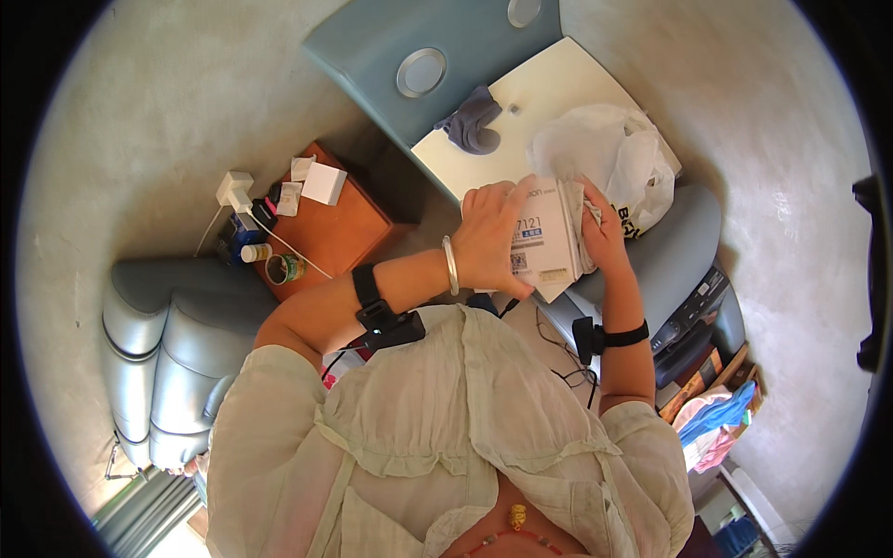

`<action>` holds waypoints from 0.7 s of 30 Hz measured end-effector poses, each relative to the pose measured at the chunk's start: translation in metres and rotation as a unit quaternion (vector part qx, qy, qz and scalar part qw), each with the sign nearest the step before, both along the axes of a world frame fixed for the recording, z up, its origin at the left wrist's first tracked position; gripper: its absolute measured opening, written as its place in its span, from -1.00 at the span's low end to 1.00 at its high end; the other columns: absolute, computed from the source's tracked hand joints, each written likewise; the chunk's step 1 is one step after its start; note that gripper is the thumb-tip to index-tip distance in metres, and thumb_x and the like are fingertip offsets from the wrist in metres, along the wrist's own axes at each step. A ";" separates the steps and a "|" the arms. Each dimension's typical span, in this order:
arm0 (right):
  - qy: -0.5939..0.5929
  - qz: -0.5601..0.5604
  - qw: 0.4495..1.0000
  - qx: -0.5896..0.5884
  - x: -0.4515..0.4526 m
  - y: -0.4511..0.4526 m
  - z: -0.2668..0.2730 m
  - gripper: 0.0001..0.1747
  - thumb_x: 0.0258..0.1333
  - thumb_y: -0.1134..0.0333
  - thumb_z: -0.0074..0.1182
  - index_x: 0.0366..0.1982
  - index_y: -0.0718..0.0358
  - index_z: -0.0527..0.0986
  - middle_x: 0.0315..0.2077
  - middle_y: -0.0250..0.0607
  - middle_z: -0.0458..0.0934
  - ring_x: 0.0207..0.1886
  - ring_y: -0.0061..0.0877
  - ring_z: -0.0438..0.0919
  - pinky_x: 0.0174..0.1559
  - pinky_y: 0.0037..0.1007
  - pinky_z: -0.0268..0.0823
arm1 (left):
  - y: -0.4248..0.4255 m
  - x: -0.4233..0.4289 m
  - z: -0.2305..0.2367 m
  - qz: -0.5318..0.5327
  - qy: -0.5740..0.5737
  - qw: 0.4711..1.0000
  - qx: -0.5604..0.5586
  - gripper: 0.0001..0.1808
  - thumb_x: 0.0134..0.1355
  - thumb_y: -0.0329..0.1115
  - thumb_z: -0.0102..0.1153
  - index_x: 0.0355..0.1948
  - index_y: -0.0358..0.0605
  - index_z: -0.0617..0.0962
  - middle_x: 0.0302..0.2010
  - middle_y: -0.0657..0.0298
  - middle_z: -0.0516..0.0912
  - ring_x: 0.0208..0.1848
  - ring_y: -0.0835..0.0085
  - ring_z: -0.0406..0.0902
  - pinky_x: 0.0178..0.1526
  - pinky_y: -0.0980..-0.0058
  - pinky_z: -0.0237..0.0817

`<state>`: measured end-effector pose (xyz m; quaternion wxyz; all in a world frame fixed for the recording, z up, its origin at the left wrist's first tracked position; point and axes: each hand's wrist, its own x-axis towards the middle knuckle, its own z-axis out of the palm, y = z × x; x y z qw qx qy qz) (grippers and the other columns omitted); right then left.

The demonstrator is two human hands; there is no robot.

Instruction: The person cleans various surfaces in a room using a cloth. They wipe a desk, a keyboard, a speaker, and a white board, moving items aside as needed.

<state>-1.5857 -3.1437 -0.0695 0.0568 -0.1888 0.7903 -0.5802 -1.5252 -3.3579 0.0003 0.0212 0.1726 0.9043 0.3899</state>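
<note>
A white printed cardboard box (548, 234) is between my two hands, over the near corner of a cream surface (534, 132). My left hand (488, 234) spreads over the box's left side and printed face, with a silver bangle at the wrist. My right hand (603, 234) grips a folded, pale crumpled piece (589, 237), paper or cloth, against the box's right edge. A translucent white plastic bag (600, 143) lies just beyond my right hand. Dark grey cloth (474, 122), which looks like a sock, rests farther left on the cream surface.
An orange-brown side table (349, 230) at left bears a small white box (324, 184), packets and a green-labelled container (284, 268). A white charger (235, 190) trails a cable there. Grey-blue sofa sections (188, 349) stand lower left. Black cables (575, 376) hang near my right forearm.
</note>
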 end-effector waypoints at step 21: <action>-0.211 -0.288 0.934 -0.022 -0.039 0.157 -0.012 -0.56 0.20 0.25 -0.11 0.01 0.41 0.32 -0.09 -0.05 0.45 -0.06 -0.39 0.45 -0.02 -0.42 0.32 | 0.133 -0.088 -0.102 0.000 -0.034 0.997 -0.069 0.32 -0.71 0.06 0.46 0.22 -0.05 0.15 0.04 -0.13 0.26 0.08 -0.03 0.18 0.06 0.07 -0.10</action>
